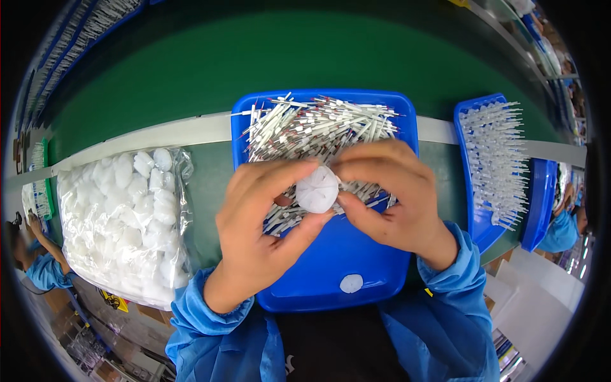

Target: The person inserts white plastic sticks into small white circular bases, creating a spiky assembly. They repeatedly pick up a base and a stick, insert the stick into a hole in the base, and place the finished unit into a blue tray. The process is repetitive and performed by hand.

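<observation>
Both hands meet over a blue tray (331, 267). My left hand (258, 232) and my right hand (391, 194) pinch one small round white cap (317, 190) between thumbs and fingertips. Under the hands lies a heap of thin white rods with red and silver tips (318, 124), filling the far half of the tray. A second white cap (351, 283) lies loose on the tray's bare near part.
A clear plastic bag full of white caps (127, 216) sits to the left. Another blue tray with white rods in rows (493, 159) stands to the right, beside a green conveyor belt (254, 57). Other people in blue sleeves appear at both edges.
</observation>
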A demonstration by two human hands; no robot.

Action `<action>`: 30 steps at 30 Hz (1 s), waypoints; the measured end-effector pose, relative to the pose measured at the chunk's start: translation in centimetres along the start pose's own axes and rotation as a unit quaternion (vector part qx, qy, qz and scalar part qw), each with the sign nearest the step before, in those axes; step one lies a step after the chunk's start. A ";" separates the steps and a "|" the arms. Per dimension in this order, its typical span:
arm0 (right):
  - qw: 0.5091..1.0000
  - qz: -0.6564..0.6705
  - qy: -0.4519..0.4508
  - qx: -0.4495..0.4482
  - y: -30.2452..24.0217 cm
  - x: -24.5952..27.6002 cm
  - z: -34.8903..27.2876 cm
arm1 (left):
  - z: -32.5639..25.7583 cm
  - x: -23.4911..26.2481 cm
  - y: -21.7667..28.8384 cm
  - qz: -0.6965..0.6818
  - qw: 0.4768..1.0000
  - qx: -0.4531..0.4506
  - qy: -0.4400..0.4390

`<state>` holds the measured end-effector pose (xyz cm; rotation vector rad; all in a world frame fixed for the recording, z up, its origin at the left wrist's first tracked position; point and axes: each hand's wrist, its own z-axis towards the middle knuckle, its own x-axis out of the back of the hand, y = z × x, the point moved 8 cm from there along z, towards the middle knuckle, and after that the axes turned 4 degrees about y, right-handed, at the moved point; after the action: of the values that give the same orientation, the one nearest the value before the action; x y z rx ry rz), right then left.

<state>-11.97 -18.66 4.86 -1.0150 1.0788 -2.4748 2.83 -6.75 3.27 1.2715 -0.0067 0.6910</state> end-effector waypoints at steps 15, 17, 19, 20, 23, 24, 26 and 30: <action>0.918 0.330 -0.056 -0.214 2.1 -1.4 -1.6 | 0.4 -0.4 2.0 0.067 0.990 -0.124 -0.014; 0.902 0.364 -0.072 -0.222 2.5 -1.5 -1.8 | 0.5 -0.4 2.1 0.063 0.990 -0.124 -0.017; 0.893 0.379 -0.083 -0.228 2.8 -1.6 -1.9 | 0.7 -0.4 2.2 0.057 0.991 -0.122 -0.009; 0.888 0.387 -0.089 -0.230 2.9 -1.8 -1.9 | 0.8 -0.4 2.3 0.056 0.991 -0.119 0.000; 0.906 0.354 -0.081 -0.217 2.5 -1.6 -1.5 | 0.7 -0.4 2.4 0.062 0.991 -0.116 0.010; 0.908 0.350 -0.081 -0.216 2.5 -1.6 -1.6 | 0.6 -0.4 2.3 0.065 0.991 -0.116 0.010; 0.910 0.344 -0.081 -0.215 2.6 -1.7 -1.7 | 0.3 -0.5 2.0 0.076 0.989 -0.127 0.000; 0.912 0.328 -0.097 -0.226 2.6 -1.3 -1.7 | 0.4 -0.4 2.0 0.069 0.990 -0.119 -0.011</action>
<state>-12.26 -18.92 1.50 -0.7977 1.6373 -1.5942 1.71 -7.09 4.98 1.0551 -0.1930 0.7706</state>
